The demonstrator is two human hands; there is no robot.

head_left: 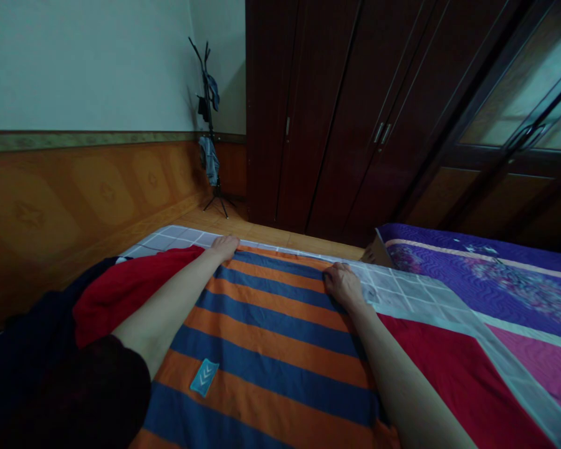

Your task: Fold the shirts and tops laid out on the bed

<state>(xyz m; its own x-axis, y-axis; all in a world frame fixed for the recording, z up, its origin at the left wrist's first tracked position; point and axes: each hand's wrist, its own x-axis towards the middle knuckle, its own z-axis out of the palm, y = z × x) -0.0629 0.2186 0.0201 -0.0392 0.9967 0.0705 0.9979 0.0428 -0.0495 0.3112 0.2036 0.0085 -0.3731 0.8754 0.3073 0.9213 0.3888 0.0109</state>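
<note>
Arms [171, 308] are stretched forward and held apart over an orange-and-blue striped cloth [271, 340], spread out on a checked sheet [404, 285]. Its far left corner is touched by the left hand [225, 247], its far right edge by the curled right hand [345, 284]; whether it is gripped cannot be told. Beyond, tiled floor [280, 237], coat stand [208, 112] and dark wardrobe [327, 125] are seen.

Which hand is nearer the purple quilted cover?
Right. The right hand is on the striped cloth by its right edge, toward the purple quilted cover; the left hand is across the cloth, at its far left corner.
</note>
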